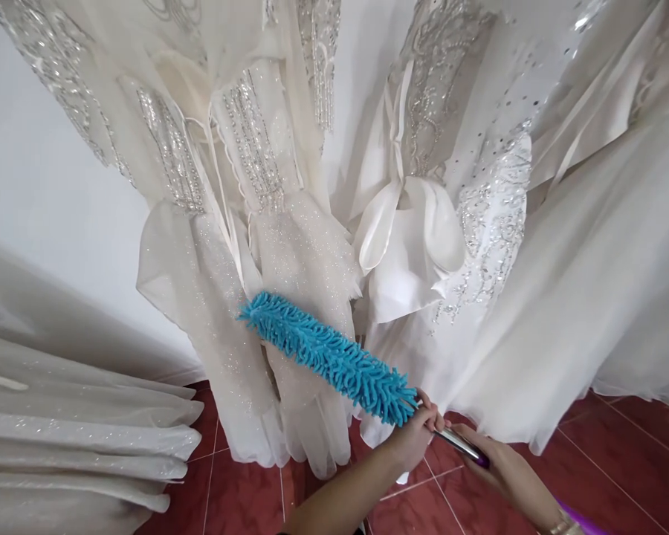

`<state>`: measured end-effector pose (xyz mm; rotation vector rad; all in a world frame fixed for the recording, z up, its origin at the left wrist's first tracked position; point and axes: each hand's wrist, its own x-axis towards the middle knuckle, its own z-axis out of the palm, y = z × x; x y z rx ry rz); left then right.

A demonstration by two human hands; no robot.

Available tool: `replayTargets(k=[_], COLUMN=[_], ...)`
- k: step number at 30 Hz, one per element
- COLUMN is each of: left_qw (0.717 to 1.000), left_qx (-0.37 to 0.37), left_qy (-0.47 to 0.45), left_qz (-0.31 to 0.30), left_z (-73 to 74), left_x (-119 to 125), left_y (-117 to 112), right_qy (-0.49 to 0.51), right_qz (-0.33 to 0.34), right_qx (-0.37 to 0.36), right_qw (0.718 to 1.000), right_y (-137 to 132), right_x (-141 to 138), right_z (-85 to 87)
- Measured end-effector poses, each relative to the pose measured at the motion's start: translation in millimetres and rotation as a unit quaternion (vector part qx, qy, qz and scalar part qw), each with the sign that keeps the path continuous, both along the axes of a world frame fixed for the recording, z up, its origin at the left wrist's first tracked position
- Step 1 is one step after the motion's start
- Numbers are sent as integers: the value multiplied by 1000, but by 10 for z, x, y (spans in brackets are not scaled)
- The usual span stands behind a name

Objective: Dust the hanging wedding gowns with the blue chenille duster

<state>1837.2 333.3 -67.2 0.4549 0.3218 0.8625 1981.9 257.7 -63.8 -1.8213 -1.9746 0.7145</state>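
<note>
Red floor tiles (245,494) and a white wall (50,171) frame hanging white gowns (306,260) as a blue duster (328,357) slants across the skirts. The left hand (421,423) closes around its metal shaft (460,444) just below the fibers; the right hand (499,464) grips lower, at the purple handle. Looped fibers could snag the loose ties (223,193) near the tip or, if raised, catch the beadwork (253,141); a hard push could sway the gowns together.

Probably a bridal shop, judging by the beaded white gowns (306,245) hanging along the wall (33,163).
</note>
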Motion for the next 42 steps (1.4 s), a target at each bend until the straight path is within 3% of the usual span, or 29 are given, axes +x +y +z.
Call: replayTargets(k=[4,8,11,15,18,21,25,33,38,42], left_qw=[999,999,998,984,978,972,973,984,996,1000], left_qx=[-29,-33,34,143,167,184,180,130,60,0], left_qy=[6,13,38,102,117,137,128,95,42,21], left_qz=[21,40,34,-9,-40,-58,-73,-78,-52,-15], left_z=[-85,11,206,606,901,1035,908,319,-52,-94], left_x=[-67,-175,-266,-377,-418,-426,-460,-585,-546,-578], left_y=[-138,-245,-219,-13,187,333,385,160,23,-81], right_qy=[5,-35,-29,2,1,-13,-25,-8,-19,-40], right_qz=[17,2,-18,-62,-99,-130,-164,-135,-83,-42], right_qx=[-10,17,76,148,175,180,164,142,93,46], right_qw=[1000,999,996,987,980,975,972,981,992,997], right_y=[-88,-189,-215,-101,40,136,136,-144,-221,-186], right_x=[-65,-87,-156,-394,-581,-699,-780,-732,-601,-552], right_z=[-15,-50,-34,74,144,148,48,-283,-253,-139])
